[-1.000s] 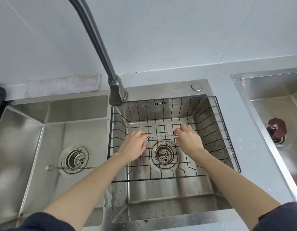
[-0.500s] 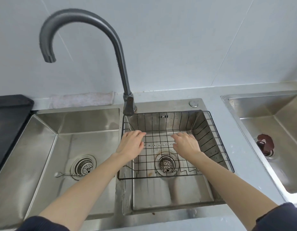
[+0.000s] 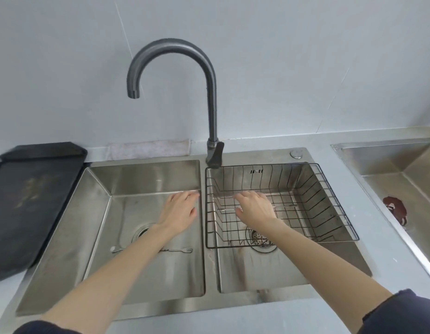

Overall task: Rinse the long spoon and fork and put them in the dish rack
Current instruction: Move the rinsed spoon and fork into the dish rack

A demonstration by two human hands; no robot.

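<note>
I see a steel double sink (image 3: 146, 179) with a black wire dish rack (image 3: 329, 201) in its right basin. The thin metal fork (image 3: 180, 250) lies flat on the left basin floor, long axis left-right, tines pointing right. My left hand (image 3: 179, 212) hovers flat and empty; my right hand (image 3: 255, 208) spreads over a slim utensil (image 3: 285, 206) in the rack.

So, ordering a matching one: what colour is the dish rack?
Black wire dish rack, clearest in the head view.

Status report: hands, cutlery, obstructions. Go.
Left hand open over left basin, holding nothing. Right hand open over one long utensil lying in dish rack. Fork on left basin floor, partly under left forearm.
</note>
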